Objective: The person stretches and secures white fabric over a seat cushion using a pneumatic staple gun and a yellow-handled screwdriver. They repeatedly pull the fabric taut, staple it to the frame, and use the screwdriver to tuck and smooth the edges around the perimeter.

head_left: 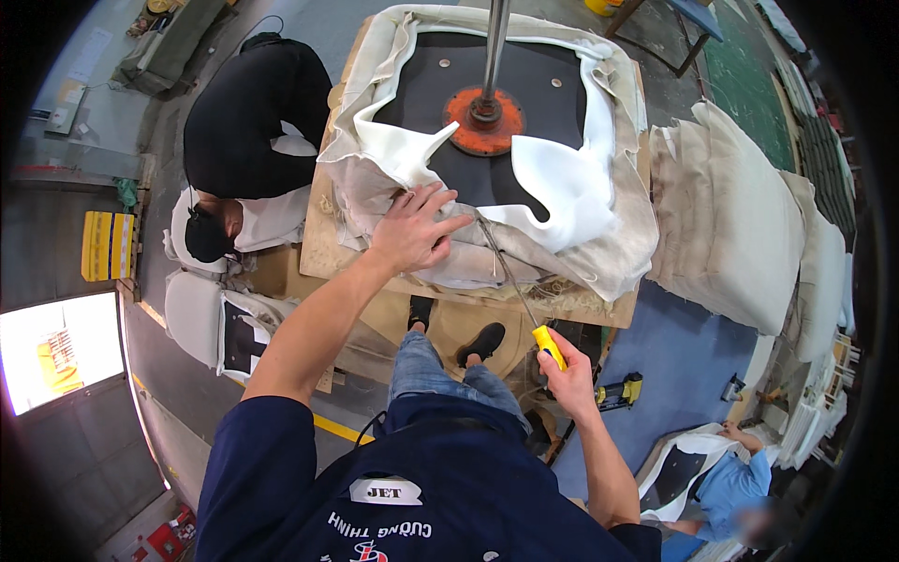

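A seat cushion in beige fabric [599,251] lies upside down on a wooden board, pressed by an orange round plate [476,131] on a metal rod. White padding [571,178] folds over its black base [426,84]. My left hand [417,229] rests on the near edge of the fabric, fingers spread. My right hand [568,375] is closed around the yellow handle of a long thin metal-shafted tool, like a screwdriver [543,339]. Its shaft slants up and left, and its tip reaches the fabric near my left fingertips. Folds hide the exact tip.
The wooden board [323,239] sticks out around the cushion. A stack of beige cushions [726,215] stands at the right. A yellow and black nail gun [620,391] lies on a blue surface [693,347]. One person in black [248,122] bends at the left; another in blue [735,492] works lower right.
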Tool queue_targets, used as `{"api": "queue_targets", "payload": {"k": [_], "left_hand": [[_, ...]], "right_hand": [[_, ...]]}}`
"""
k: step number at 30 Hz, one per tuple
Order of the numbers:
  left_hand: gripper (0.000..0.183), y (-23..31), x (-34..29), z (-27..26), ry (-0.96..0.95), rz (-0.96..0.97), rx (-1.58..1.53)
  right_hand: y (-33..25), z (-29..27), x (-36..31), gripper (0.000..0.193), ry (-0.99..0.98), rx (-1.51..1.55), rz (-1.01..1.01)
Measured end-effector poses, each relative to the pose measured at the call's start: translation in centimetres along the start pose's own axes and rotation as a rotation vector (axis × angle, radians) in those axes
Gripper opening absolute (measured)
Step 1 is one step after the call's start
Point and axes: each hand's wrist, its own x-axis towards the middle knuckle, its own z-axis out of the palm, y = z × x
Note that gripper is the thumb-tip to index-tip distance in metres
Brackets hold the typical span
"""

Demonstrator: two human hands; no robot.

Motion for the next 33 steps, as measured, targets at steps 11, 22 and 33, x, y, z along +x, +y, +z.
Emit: {"api": "queue_targets", "payload": {"k": [11, 22, 33], "left_hand": [[0.048, -0.3, 0.2, -0.1, -0.021, 0.002, 0.044], [0.052, -0.2, -0.6, 0.3, 0.013, -0.004, 0.011], [0.053, -0.7, -0.4, 0.2, 0.007, -0.002, -0.03]], "right_hand": [[-1.1, -0.3, 0.3, 0.052, -0.274, 0.63, 0.329], [-1.5, 1.9, -1.6, 0.043, 0.27, -0.467, -0.37], [0.3, 1.0, -0.7, 0.044, -0.07, 0.526, 0.136]]}}
